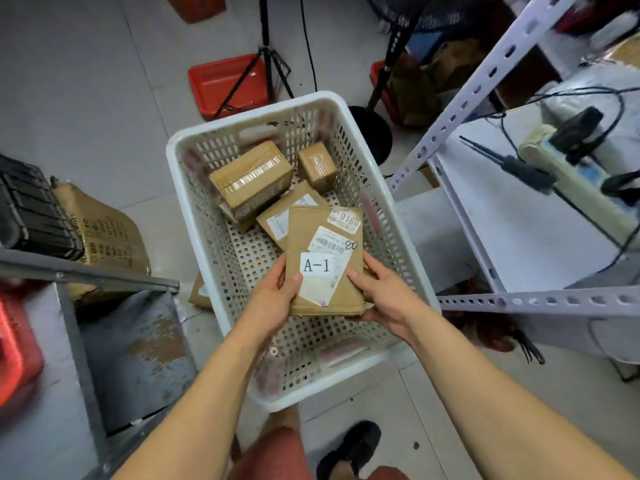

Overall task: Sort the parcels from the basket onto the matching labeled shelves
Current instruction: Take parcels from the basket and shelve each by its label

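over the white basket (194,216), near its closer end, both hands hold one flat brown parcel (325,237) face up. the left hand (273,299) grips the parcel's left edge, thumb pressed on top beside the white label (317,265) that reads a-1, fingers curled underneath. the right hand (384,299) grips the right edge the same way, thumb on top, fingers wrapped below. the parcel also carries a barcode sticker and a small sticker with printed digits toward its far corner.

inside the basket, beyond the held parcel, lies another flat brown envelope (277,220), partly covered by it. further in, toward the basket's far wall, sits a taped cardboard box (251,178) tilted on something beneath it, and just right of it a small cardboard box (317,164).

right of the basket stands a white perforated metal shelf frame (485,81) with a power strip (571,181) and cables on its board. left of the basket is a printed cardboard carton (104,237) with a black case (31,209) beside it. beyond the basket, on the tiled floor, a red tray (214,81) lies under a black tripod (266,57). a dark sandal (353,445) shows on the near side of the basket.
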